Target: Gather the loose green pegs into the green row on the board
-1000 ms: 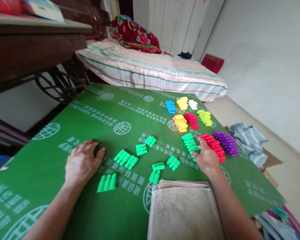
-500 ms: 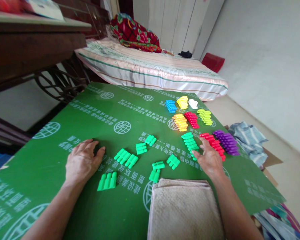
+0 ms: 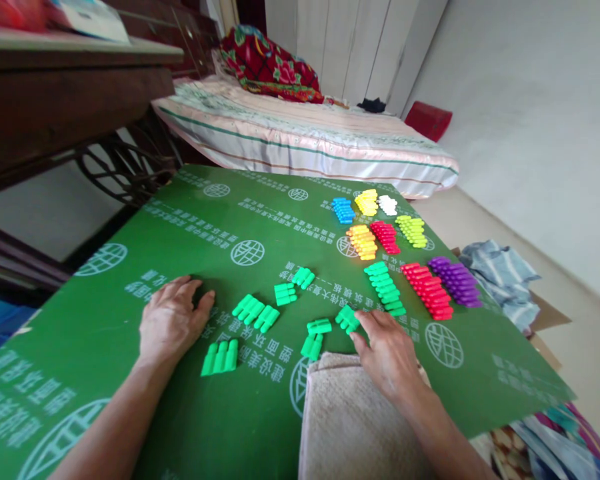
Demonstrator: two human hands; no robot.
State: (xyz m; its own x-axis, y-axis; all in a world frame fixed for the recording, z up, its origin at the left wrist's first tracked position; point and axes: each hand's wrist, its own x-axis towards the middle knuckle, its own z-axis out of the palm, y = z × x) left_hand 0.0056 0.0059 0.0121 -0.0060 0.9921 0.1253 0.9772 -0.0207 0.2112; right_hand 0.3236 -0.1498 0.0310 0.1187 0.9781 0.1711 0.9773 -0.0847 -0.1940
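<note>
My right hand [image 3: 390,353] reaches over the folded cloth, thumb and fingers apart, fingertips at the edge of a small green cluster of bullet-shaped plastic toy pieces [image 3: 347,319]. I cannot tell whether they touch. On the board at the left lies my left hand [image 3: 176,320], loosely bent and holding nothing. Nearest to it are a green row [image 3: 220,357] and a longer green group [image 3: 256,313]. Smaller green groups [image 3: 285,294] lie towards the middle. A neat green row [image 3: 385,288] stretches beyond my right hand, beside a red row [image 3: 427,291] and a purple row [image 3: 455,282].
Blue [image 3: 343,211], yellow [image 3: 367,202], white [image 3: 387,205], orange [image 3: 362,241] and lime [image 3: 411,231] groups lie at the far right. A beige folded cloth [image 3: 345,420] covers the near edge of the green board [image 3: 190,233]. Beyond stands a bed [image 3: 305,147].
My right hand has moved left and nearer, from the long green row to the small green cluster by the cloth. My left hand stays in place on the board.
</note>
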